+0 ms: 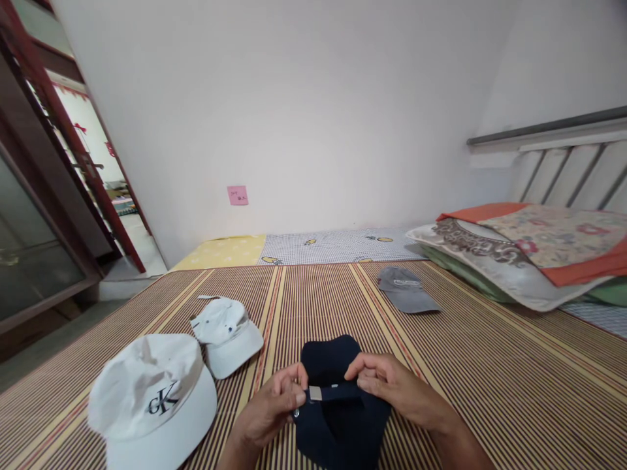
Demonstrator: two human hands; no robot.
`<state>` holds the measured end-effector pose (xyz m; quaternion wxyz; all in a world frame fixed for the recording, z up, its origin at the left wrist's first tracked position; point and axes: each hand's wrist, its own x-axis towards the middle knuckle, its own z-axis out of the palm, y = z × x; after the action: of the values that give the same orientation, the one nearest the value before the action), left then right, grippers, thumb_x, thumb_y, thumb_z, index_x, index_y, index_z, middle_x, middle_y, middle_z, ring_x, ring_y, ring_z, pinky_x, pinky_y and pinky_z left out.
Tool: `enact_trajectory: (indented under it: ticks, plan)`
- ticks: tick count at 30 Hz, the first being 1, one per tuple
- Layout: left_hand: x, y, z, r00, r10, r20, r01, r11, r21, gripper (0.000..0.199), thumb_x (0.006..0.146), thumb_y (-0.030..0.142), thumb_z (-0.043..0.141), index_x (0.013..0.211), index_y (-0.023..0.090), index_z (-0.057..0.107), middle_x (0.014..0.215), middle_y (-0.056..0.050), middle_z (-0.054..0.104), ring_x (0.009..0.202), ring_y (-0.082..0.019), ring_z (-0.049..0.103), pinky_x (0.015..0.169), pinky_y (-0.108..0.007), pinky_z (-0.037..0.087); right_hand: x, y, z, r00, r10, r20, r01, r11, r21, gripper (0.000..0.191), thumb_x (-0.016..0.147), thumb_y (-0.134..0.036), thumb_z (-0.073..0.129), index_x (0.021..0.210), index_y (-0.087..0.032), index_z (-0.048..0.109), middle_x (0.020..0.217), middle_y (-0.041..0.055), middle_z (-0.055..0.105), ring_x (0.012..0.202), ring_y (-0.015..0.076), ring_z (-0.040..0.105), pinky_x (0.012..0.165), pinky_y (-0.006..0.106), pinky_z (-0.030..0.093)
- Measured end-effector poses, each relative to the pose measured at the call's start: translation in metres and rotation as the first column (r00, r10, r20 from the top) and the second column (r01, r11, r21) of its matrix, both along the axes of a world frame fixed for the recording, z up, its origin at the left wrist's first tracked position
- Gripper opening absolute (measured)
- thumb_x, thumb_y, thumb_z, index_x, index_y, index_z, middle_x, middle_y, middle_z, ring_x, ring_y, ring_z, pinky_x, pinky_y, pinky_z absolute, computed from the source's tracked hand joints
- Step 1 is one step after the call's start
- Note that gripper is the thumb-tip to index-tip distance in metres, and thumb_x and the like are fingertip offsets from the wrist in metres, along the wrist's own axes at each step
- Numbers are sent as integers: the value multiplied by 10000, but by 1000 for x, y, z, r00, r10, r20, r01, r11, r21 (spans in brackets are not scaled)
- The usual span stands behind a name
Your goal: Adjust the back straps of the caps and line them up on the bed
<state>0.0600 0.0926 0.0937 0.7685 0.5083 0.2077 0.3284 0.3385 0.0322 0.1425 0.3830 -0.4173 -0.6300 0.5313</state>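
A dark navy cap [337, 431] lies on the striped mat at the bottom centre, its inside and a pale label showing. My left hand [274, 401] pinches the cap's edge beside the label, near a small metal piece. On the other side, my right hand [392, 385] has its thumb and index finger closed on the cap's rim. To the left sit a large white cap [147, 391] with dark letters and a smaller white cap [228, 329] just behind it. A grey cap [406, 289] rests farther back on the right.
The striped mat [313, 300] covers the bed up to a patterned sheet at the wall. Pillows [504, 254] are stacked at the right, beside a railing. A pink note [238, 195] is on the wall. At the left stands an open door.
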Motion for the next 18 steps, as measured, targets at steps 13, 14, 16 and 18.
enact_trajectory:
  ticks: [13, 14, 16, 18]
  plan:
    - [10, -3, 6, 1000, 9, -21, -8, 999, 49, 386, 731, 408, 904, 812, 190, 596, 591, 70, 496, 525, -75, 326, 522, -237, 181, -18, -11, 26, 963, -127, 236, 94, 985, 146, 232, 1010, -378, 586, 1042, -216, 749, 949, 44, 760, 933, 219, 692, 847, 332, 475]
    - [11, -4, 6, 1000, 11, -29, -9, 998, 61, 380, 733, 409, 899, 811, 189, 600, 601, 65, 503, 530, -76, 331, 523, -237, 181, -22, -12, 29, 957, -133, 258, 92, 982, 166, 227, 1011, -364, 580, 1030, -217, 752, 941, 41, 766, 922, 218, 696, 840, 329, 476]
    - [13, -5, 7, 998, 18, -52, -13, 995, 96, 367, 738, 410, 890, 817, 185, 610, 626, 53, 526, 551, -83, 361, 536, -234, 202, -32, -15, 32, 946, -133, 295, 75, 977, 201, 219, 1007, -334, 576, 1000, -217, 761, 926, 35, 769, 897, 210, 693, 810, 315, 471]
    - [15, -6, 8, 996, 27, -84, -16, 991, 133, 354, 748, 410, 878, 821, 183, 617, 661, 35, 560, 587, -95, 407, 565, -232, 243, -41, -16, 31, 941, -123, 315, 57, 976, 212, 200, 989, -302, 587, 949, -213, 763, 887, 24, 762, 852, 194, 682, 761, 294, 462]
